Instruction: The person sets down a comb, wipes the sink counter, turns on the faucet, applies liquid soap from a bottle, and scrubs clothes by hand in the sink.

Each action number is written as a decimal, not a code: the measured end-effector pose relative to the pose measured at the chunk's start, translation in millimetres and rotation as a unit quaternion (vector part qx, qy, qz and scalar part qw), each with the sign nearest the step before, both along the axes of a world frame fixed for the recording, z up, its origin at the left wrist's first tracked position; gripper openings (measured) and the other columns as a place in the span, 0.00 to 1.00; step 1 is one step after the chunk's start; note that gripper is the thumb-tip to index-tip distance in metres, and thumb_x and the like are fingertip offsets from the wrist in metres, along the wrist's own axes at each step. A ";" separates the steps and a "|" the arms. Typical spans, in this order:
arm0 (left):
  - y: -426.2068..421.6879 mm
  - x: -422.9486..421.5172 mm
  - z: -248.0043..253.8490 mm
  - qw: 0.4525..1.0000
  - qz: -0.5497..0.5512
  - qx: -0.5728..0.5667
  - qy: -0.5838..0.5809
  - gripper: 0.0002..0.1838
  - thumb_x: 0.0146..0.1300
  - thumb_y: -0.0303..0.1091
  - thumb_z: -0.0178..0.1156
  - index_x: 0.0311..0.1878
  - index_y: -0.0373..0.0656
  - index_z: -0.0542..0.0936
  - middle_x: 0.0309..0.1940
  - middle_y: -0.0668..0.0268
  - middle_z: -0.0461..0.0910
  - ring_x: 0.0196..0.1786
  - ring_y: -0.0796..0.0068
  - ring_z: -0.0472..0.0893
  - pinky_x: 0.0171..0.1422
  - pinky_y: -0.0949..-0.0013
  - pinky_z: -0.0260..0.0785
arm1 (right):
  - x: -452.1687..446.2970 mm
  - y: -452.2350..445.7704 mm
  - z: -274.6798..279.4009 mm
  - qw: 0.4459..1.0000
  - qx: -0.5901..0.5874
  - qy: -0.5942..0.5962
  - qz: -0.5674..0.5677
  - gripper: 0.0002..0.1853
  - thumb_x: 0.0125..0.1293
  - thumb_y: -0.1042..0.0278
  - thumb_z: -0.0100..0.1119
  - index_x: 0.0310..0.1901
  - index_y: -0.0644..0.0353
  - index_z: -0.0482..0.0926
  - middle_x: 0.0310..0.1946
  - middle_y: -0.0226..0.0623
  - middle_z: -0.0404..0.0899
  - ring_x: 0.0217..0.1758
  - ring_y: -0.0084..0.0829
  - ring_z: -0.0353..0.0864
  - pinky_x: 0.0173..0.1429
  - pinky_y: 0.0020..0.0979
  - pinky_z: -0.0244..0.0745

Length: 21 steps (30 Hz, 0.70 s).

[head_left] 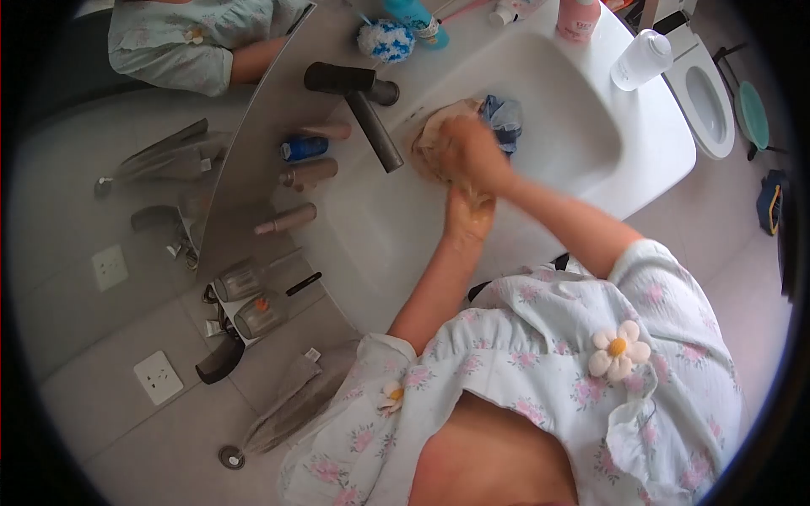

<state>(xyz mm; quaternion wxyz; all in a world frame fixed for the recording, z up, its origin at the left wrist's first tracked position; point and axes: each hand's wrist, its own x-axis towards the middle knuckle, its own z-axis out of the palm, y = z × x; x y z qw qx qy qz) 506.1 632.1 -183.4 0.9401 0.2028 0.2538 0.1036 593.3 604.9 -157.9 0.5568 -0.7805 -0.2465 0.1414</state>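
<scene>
In the white sink basin lies a bunched cloth, beige in colour. A blue-grey cloth sits against its far right side. My right hand is over the beige cloth, blurred by motion, and its fingers do not show clearly. Just below it my left hand reaches in from the lower left. Its fingers are mostly hidden behind the right hand and wrist. Whether either hand grips the cloth cannot be made out. The black faucet stands left of both hands.
A blue-and-white scrubbing puff, a teal bottle, a pink bottle and a clear bottle stand on the sink rim. Left are a mirror and wall-side glass cups. A toilet is at far right.
</scene>
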 end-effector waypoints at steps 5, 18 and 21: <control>0.6 9.0 -3.4 0.996 0.000 -0.051 -0.073 0.20 0.69 0.41 0.48 0.61 0.43 0.67 0.58 0.64 0.71 0.61 0.69 0.70 0.68 0.67 0.58 | 28.6 -10.8 8.0 0.998 0.045 -0.026 -0.025 0.10 0.56 0.66 0.58 0.38 0.61 0.78 0.38 0.50 0.77 0.44 0.47 0.75 0.49 0.40 0.70; 1.6 11.7 55.5 0.993 0.051 -0.105 -0.025 0.23 0.68 0.40 0.49 0.63 0.44 0.65 0.57 0.66 0.70 0.61 0.69 0.69 0.67 0.62 0.61 | -9.9 -11.9 38.1 0.994 0.001 -0.104 0.027 0.10 0.58 0.70 0.49 0.38 0.60 0.79 0.39 0.49 0.78 0.50 0.48 0.76 0.59 0.39 0.68; -25.7 25.7 82.7 0.993 0.053 -0.098 0.026 0.23 0.67 0.42 0.51 0.63 0.47 0.66 0.53 0.66 0.72 0.59 0.68 0.70 0.66 0.59 0.61 | 41.2 -24.1 56.0 0.992 -0.048 -0.045 0.111 0.10 0.56 0.68 0.53 0.36 0.61 0.79 0.36 0.49 0.79 0.45 0.50 0.78 0.51 0.38 0.73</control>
